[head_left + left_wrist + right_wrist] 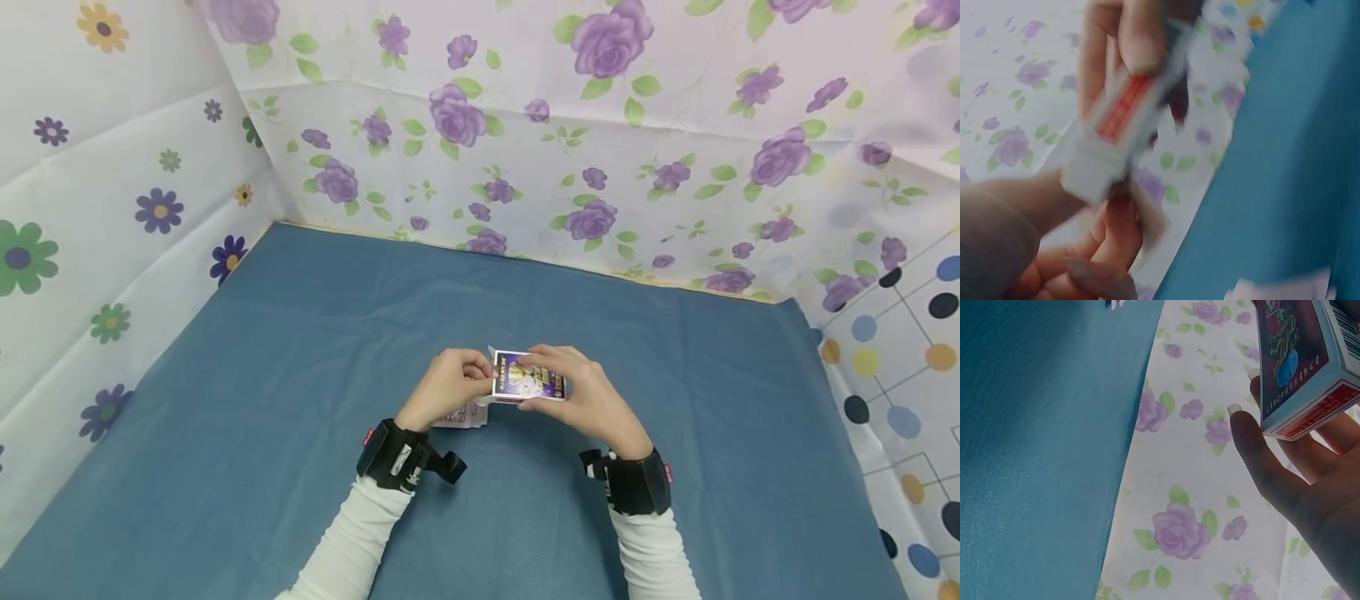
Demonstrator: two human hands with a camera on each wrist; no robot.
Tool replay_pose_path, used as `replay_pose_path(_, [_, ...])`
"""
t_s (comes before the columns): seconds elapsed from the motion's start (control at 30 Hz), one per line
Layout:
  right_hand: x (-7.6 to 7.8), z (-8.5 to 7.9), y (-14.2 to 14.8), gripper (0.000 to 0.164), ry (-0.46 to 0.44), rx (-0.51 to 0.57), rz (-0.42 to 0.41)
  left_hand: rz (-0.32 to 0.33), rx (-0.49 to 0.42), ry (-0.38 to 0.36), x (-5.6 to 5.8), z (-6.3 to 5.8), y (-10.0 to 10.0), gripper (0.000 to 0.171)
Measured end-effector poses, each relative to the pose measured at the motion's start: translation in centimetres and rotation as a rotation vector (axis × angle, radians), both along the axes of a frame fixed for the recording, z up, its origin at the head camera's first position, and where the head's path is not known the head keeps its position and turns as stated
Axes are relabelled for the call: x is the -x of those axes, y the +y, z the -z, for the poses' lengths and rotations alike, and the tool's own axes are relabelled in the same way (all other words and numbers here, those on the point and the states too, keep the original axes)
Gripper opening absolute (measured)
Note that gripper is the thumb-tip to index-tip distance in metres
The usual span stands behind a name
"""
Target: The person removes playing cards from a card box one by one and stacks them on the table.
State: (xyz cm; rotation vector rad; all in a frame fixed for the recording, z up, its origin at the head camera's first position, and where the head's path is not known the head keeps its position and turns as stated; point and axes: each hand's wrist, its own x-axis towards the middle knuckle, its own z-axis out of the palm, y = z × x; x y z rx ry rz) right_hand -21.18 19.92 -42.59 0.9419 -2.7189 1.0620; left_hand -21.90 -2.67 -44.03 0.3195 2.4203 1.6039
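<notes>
A playing card box [528, 379] with a gold trophy on a dark blue face is held above the table. My right hand [585, 392] grips it by its right part, thumb on the near side and fingers over the far side. At the box's left end, where a white flap stands out, my left hand [450, 383] pinches the end with thumb and curled fingers. The left wrist view shows the box's white side with red print [1125, 109], blurred. Below the left hand a pile of playing cards [465, 415] lies on the table, partly hidden.
Blue cloth covers the table [337, 333]. A white wall sheet with purple roses [457, 117] rises along the back edge. Flowered and dotted sheets stand at the left and right. Black camera straps [637, 483] sit on both wrists.
</notes>
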Motion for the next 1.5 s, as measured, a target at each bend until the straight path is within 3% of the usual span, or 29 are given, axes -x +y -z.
replay_pose_path(0.4, [-0.1,-0.2,0.4,0.05,-0.034,-0.009,0.044,0.027,-0.152,-0.146,0.1,-0.4,-0.6,0.015])
replay_pose_path(0.6, [0.0,0.0,0.8,0.05,-0.034,-0.011,0.06,0.038,-0.234,-0.165,0.2,-0.3,-0.7,0.011])
replay_pose_path(0.87, [0.1,0.0,1.2,0.049,-0.036,-0.006,0.069,0.061,-0.312,-0.219,0.2,-0.4,-1.1,0.023])
replay_pose_path(1.13, [0.0,-0.1,1.6,0.049,-0.045,0.02,0.09,0.055,-0.305,-0.227,0.3,-1.0,-2.0,0.016])
replay_pose_path(1.5, [0.1,0.0,1.8,0.048,-0.042,0.03,0.095,-0.006,-0.347,-0.164,0.7,-1.1,-4.3,0.037])
